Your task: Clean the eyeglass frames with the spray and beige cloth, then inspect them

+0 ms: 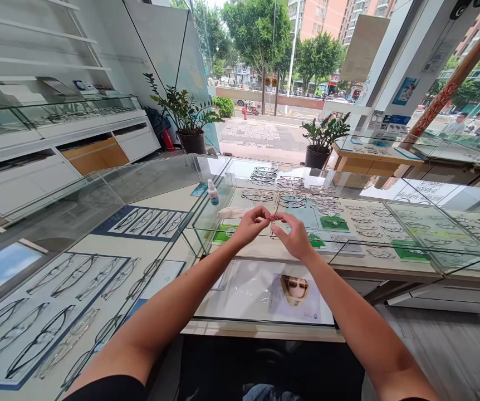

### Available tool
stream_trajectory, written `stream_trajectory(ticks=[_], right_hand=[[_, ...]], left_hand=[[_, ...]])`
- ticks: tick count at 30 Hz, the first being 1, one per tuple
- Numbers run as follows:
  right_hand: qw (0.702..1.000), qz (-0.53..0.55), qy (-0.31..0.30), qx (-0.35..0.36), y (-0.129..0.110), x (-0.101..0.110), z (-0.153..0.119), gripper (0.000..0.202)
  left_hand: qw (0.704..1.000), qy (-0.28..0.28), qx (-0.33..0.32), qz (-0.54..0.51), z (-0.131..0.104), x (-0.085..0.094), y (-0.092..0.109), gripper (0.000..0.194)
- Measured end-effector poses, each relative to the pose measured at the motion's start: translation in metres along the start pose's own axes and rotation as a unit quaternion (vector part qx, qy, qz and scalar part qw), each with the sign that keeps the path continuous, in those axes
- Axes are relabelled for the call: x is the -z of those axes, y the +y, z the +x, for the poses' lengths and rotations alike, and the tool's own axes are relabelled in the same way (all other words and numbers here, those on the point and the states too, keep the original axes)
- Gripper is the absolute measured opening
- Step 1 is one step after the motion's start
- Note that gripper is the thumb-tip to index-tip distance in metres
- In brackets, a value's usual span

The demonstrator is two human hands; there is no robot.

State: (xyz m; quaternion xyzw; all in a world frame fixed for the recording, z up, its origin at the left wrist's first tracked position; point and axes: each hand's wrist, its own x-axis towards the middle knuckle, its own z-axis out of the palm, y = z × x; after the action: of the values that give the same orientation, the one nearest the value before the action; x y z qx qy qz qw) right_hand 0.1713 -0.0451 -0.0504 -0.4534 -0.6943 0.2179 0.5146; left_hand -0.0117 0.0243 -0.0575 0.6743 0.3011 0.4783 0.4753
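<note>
Both my hands meet above the glass counter (256, 318), near the middle of the view. My left hand (255, 224) pinches one side of a thin pair of glasses (274, 218), and my right hand (293, 234) pinches it from the other side with thumb and finger. The frame is small and partly hidden by my fingers. Just left of my left hand lies a pale cloth (230, 213). Beyond it a small spray bottle (212, 192) stands upright on the glass. Several folded glasses (264, 176) lie in rows past my hands.
Glass cases with rows of glasses (75, 274) extend to the left and right. Green packets (334, 223) lie near my right hand. A printed picture (295, 292) shows under the glass in front of me. Potted plants (192, 142) stand by the entrance.
</note>
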Motion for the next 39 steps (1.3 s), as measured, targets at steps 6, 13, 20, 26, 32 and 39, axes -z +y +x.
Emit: stream_trajectory(ticks=[6,13,20,26,32,39], right_hand=[[0.997,0.01,0.067,-0.031,0.0,0.004,0.003,0.029],[0.997,0.01,0.063,-0.037,0.001,0.002,0.003,0.03],[0.998,0.001,0.058,-0.034,0.004,0.002,0.003,0.028],[0.998,-0.002,0.054,-0.038,0.004,0.002,0.002,0.03],[0.998,-0.007,0.049,-0.039,0.004,0.002,0.002,0.029],[0.999,-0.008,0.044,-0.028,0.006,0.002,0.002,0.03]], left_hand=[[0.97,0.164,-0.09,0.154,0.01,0.025,0.002,0.024],[0.882,0.391,-0.129,0.232,0.029,0.088,-0.013,0.038],[0.817,0.488,-0.114,0.284,0.033,0.13,-0.028,0.019],[0.817,0.482,-0.086,0.305,0.032,0.136,-0.034,0.018],[0.865,0.434,-0.038,0.25,0.035,0.132,-0.044,0.034],[0.91,0.362,0.055,0.196,0.041,0.134,-0.059,0.065]])
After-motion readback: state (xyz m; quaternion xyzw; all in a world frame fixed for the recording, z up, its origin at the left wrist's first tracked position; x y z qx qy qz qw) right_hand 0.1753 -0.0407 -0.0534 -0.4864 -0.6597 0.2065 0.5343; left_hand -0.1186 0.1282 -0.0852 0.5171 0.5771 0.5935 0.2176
